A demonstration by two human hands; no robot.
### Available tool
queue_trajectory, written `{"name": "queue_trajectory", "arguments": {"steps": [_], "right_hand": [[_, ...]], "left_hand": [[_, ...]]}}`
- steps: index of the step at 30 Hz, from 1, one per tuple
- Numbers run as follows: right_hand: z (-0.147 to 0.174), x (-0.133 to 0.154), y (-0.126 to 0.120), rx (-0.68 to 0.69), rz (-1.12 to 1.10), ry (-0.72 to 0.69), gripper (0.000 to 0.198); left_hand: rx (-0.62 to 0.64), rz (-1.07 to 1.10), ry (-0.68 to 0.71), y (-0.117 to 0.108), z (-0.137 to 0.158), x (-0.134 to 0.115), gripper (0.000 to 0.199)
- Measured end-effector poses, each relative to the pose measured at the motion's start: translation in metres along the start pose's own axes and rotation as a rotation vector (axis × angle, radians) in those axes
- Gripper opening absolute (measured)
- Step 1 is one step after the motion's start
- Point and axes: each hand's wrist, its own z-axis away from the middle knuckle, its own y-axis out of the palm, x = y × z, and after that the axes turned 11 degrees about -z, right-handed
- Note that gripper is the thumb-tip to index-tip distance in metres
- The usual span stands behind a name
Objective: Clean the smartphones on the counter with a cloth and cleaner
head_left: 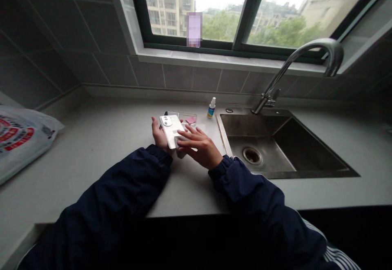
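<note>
"What are our hands doing?"
"Our left hand point(159, 138) cradles a white phone point(169, 134), back up, above the countertop point(122, 123), left of the sink point(284, 156). Our right hand point(202, 145) fans its fingers over the phone's lower part; we can't tell whether they pinch anything."
"And beyond?"
"We see a pink piece point(190, 120), then a small bottle point(211, 109) by the sink's back left corner."

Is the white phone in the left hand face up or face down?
Face down: the white phone shows its back, with the camera module turned up; its screen is out of sight.
</note>
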Motion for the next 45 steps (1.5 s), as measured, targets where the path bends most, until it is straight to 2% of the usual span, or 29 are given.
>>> {"name": "queue_trajectory", "arguments": {"steps": [3,8,10,15,18,22,25,28,30,33,39,42,45], "right_hand": [[0.000,-0.002,-0.001,0.011,0.023,0.031,0.023],[0.000,0.006,0.003,0.142,0.048,0.114,0.047],[0.000,0.008,0.003,0.154,0.066,0.169,0.052],[0.000,0.003,0.002,0.006,0.122,0.340,0.055],[-0.001,-0.002,0.000,-0.088,0.136,0.408,0.059],[-0.001,-0.006,-0.004,-0.202,0.137,0.430,0.060],[-0.002,-0.007,-0.007,-0.275,0.061,0.415,0.056],[-0.003,-0.006,-0.011,-0.301,-0.057,0.384,0.054],[-0.004,-0.005,-0.014,-0.299,-0.111,0.369,0.053],[-0.004,-0.006,-0.015,-0.320,-0.136,0.367,0.050],[-0.005,-0.013,-0.013,-0.382,-0.040,0.412,0.041],[-0.005,-0.014,-0.014,-0.405,-0.027,0.448,0.040],[-0.006,-0.014,-0.016,-0.458,-0.042,0.471,0.039]], "left_hand": [[0.014,0.006,-0.023,-0.002,-0.004,0.000,0.093],[0.060,0.007,-0.084,0.002,0.001,0.007,0.092],[0.113,-0.017,-0.132,0.005,0.007,0.010,0.092],[0.339,-0.027,-0.273,0.012,0.017,0.011,0.083],[0.369,-0.096,-0.325,0.009,0.016,0.012,0.071],[0.389,-0.329,-0.433,-0.003,0.013,0.017,0.053],[0.458,-0.385,-0.455,-0.010,0.014,0.019,0.051],[0.639,-0.463,-0.363,-0.010,0.018,0.019,0.054],[0.707,-0.510,-0.262,-0.008,0.021,0.018,0.056],[0.708,-0.559,-0.225,-0.006,0.023,0.015,0.058],[0.626,-0.481,-0.462,-0.008,0.016,0.007,0.058],[0.572,-0.413,-0.502,-0.008,0.013,0.005,0.060],[0.574,-0.377,-0.543,-0.009,0.011,0.004,0.065]]}}
